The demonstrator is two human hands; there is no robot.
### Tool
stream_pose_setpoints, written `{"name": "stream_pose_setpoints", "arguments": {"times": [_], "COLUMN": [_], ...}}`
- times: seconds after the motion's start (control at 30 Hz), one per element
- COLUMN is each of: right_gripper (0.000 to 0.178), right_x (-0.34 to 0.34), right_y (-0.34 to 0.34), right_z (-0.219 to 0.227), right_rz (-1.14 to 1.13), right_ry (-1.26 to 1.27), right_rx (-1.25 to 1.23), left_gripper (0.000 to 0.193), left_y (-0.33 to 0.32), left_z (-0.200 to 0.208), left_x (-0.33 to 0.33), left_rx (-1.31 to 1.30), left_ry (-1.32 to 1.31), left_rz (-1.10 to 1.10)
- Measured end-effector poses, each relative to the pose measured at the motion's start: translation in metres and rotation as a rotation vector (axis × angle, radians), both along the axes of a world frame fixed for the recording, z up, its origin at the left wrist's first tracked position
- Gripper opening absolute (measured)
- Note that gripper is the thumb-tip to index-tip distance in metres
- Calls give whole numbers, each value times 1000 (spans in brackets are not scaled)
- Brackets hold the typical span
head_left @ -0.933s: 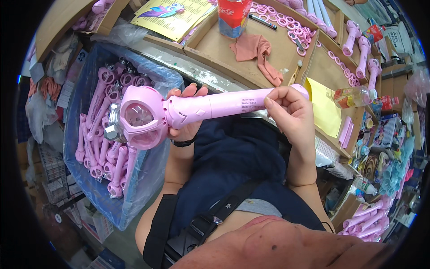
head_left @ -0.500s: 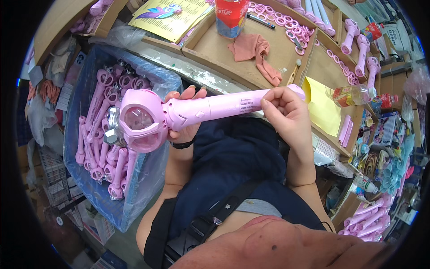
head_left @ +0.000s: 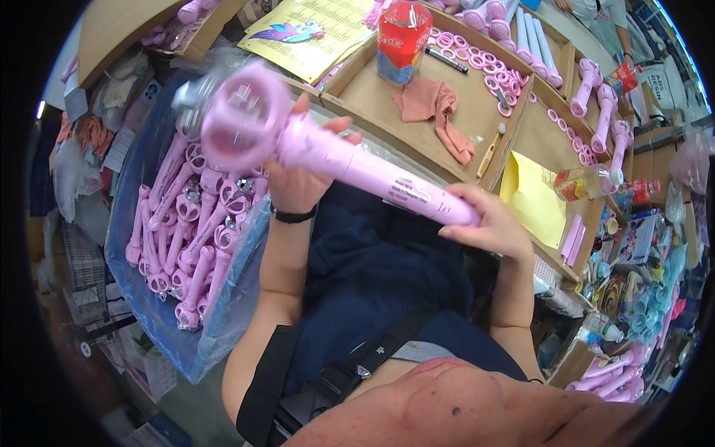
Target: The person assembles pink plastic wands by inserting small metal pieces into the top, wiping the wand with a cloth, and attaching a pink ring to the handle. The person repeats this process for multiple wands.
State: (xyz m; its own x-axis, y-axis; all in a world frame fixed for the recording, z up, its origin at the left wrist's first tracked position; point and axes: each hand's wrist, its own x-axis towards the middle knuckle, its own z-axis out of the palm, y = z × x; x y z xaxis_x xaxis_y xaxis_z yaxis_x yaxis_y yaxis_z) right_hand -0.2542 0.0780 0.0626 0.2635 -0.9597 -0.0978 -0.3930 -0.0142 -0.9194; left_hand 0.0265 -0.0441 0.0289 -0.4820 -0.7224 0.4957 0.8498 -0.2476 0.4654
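Note:
A pink toy wand (head_left: pixel 350 164) is held in both hands in front of my body, its round, clear-windowed head tilted up to the left and slightly blurred. My left hand (head_left: pixel 298 182) supports it from behind, just below the head, with fingertips showing past the shaft. My right hand (head_left: pixel 491 223) grips the rounded lower end between thumb and fingers. A small printed label sits on the shaft near that end. Below and left of my left hand, several similar pink wands (head_left: pixel 197 253) lie heaped in a bin lined with blue plastic (head_left: pixel 186 357).
Beyond my hands, a cardboard tray (head_left: pixel 357 93) holds a red cup (head_left: pixel 402 45), pink rings (head_left: pixel 491 67), a marker (head_left: pixel 447 61), a salmon cloth (head_left: pixel 436 112) and a brush (head_left: pixel 490 153). Yellow paper (head_left: pixel 532 197) and bottles (head_left: pixel 585 182) lie to the right. Another person's arm (head_left: pixel 623 37) shows far right.
The wand's head has risen toward the upper left while its lower end dropped. My left hand moved up with it; my right hand moved down and now wraps the end.

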Motion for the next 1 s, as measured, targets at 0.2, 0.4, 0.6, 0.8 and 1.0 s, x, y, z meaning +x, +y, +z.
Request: {"name": "stream_pose_setpoints", "arguments": {"times": [0.2, 0.4, 0.6, 0.8, 1.0], "right_gripper": [48, 54, 50, 53, 52], "right_x": [72, 100, 101, 101, 95], "right_y": [1, 5, 21, 25, 10], "right_z": [-37, -58, -63, -63, -76], "right_rz": [-423, -558, -399, -386, -596], "right_ry": [96, -4, -548, -659, -78], "right_rx": [-453, -469, -116, -108, -372], "left_gripper": [51, 50, 55, 70, 35], "left_y": [4, 24, 11, 8, 39], "left_z": [20, 4, 2, 2, 2], "left_x": [-62, -89, -106, -99, -111], "left_rx": [-178, -143, 408, 76, 107], "left_ry": [-805, -796, -121, -109, -590], "left_rz": [754, 840, -177, -446, 438]}}
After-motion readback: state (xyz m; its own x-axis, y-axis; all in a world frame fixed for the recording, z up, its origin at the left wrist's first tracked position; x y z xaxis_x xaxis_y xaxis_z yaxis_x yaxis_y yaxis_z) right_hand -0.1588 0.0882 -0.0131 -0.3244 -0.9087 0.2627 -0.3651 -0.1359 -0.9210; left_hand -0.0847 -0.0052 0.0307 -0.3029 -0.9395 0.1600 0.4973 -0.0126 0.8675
